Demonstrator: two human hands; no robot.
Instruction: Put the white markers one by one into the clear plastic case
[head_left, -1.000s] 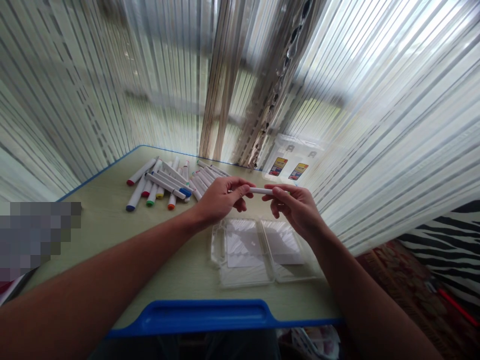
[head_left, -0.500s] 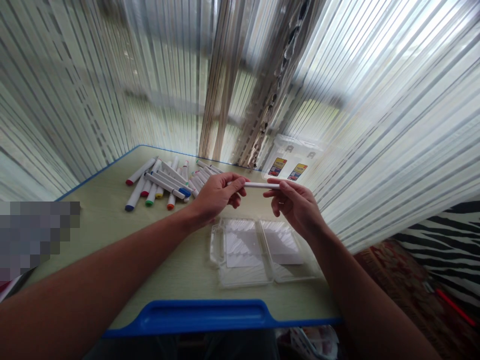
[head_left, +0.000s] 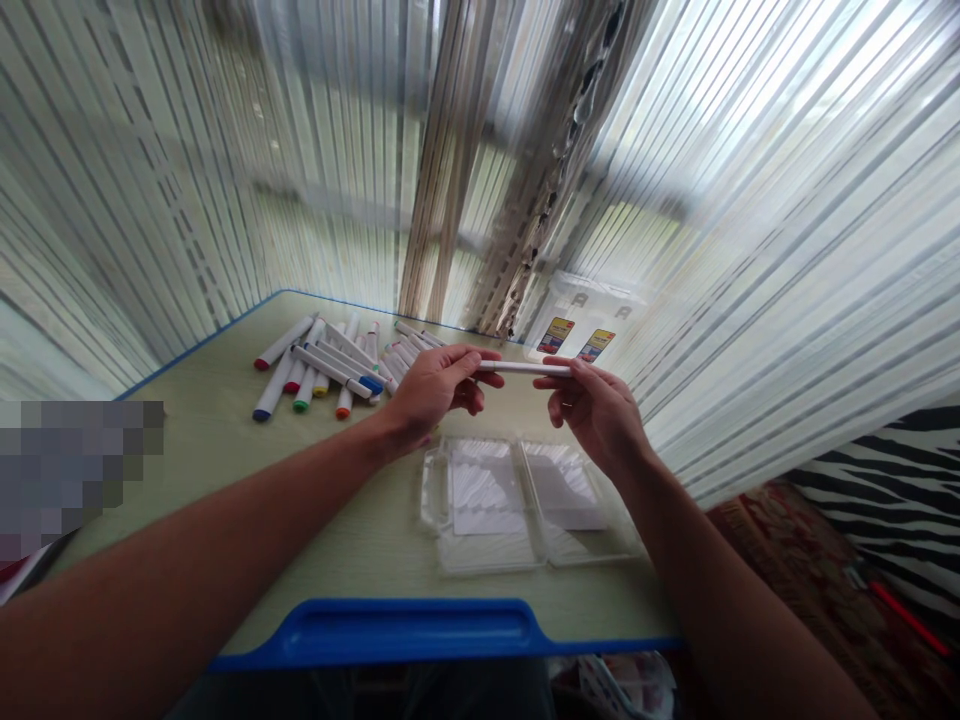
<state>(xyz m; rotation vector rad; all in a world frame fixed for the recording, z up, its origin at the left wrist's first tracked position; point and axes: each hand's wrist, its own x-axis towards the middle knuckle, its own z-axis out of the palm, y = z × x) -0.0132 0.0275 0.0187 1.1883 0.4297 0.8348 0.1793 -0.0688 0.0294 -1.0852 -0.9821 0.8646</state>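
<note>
curtain point(head_left: 337, 140): at back | table point(head_left: 225, 520): blue-edged | case point(head_left: 487, 555): clear, on table | markers point(head_left: 322, 368): heaped left | left hand point(head_left: 439, 388), right hand point(head_left: 602, 408): fingers clamped on opposite ends of pen point(head_left: 525, 369) | pen: white, roughly level between hands, above table

White marker point(head_left: 525, 368), pale green tabletop point(head_left: 330, 550) with blue edging point(head_left: 412, 630), black-and-white zebra-striped covering point(head_left: 885, 490), patterned reddish rug point(head_left: 787, 540).

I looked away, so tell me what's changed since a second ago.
The left hand and right hand moved apart and slightly up in view, showing more of the pen between them. Neither has let go. The markers and clear case stayed put.
</note>
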